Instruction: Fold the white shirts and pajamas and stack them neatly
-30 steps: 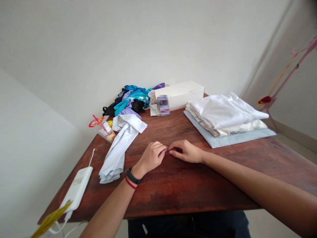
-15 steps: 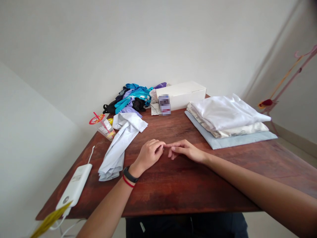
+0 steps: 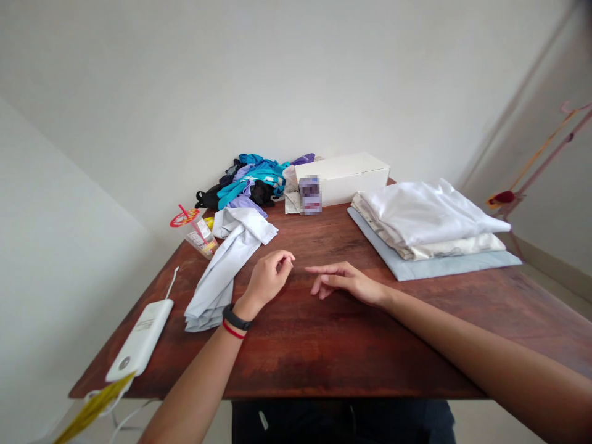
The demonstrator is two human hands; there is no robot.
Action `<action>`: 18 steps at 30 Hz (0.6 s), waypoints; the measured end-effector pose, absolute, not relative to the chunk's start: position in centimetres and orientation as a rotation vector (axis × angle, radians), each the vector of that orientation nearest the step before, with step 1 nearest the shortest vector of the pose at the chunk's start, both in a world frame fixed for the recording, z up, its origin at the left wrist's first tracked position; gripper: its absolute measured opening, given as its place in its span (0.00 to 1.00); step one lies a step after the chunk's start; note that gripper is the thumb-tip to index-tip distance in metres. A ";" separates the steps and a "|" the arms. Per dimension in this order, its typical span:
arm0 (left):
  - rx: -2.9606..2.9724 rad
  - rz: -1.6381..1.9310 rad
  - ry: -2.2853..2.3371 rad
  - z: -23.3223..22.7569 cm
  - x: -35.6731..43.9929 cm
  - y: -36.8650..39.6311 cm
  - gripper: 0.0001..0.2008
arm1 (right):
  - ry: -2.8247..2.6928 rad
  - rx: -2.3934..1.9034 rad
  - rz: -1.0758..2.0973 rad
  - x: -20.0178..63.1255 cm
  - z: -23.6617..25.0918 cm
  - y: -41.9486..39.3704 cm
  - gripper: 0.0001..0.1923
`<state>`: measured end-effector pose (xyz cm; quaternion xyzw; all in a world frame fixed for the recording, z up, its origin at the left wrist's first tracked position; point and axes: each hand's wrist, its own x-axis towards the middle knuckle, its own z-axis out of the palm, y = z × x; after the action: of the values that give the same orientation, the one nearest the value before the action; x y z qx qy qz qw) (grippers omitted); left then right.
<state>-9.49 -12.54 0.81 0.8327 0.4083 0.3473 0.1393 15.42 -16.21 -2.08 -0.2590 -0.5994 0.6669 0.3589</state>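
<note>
My left hand [image 3: 268, 277], with a black band and a red cord at the wrist, is above the wooden table, its fingers curled and the tips meeting the thumb. Nothing shows between them. Facing it is my right hand [image 3: 349, 282], its index finger stretched out to the left and the other fingers loosely bent; it holds nothing. A small gap separates the two hands. Just left of my left hand, a pale grey-white folded garment [image 3: 217, 271] lies lengthwise on the table. The neat stack of folded cloth [image 3: 430, 213], white on top, is to the right beyond my right hand.
On the wooden table [image 3: 314, 357], a heap of blue, purple and black clothes [image 3: 252, 182] and a white box [image 3: 346, 176] stand by the wall. A plastic cup with a straw [image 3: 201, 237] and a white power bank with cable [image 3: 141, 336] are on the left.
My left hand has let go of my right index fingertip and moved a little left, opening a gap. My right hand stays nearly in place. The view has shifted slightly.
</note>
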 end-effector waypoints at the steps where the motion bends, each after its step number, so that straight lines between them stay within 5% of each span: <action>1: 2.394 1.025 1.215 0.8 -9.9 -12.1 0.08 | -1.550 -0.678 1.719 15.4 -2.1 -16.2 0.28; 6: 2.480 1.050 1.586 0.8 -12.8 -9.9 0.07 | -1.566 -0.699 1.707 15.4 -2.3 -16.3 0.24; 12: 2.160 0.544 2.425 1.3 -17.3 -8.8 0.40 | -1.568 -0.724 1.702 15.4 -2.0 -16.5 0.23; 18: 1.804 0.285 2.491 2.0 -19.9 -8.6 0.43 | -1.579 -0.743 1.680 15.3 -2.0 -16.5 0.22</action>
<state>-19.90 -8.59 1.98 0.5839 0.8062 0.0921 0.0265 15.32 -16.52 -1.97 -0.2873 -0.6102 0.6492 0.3518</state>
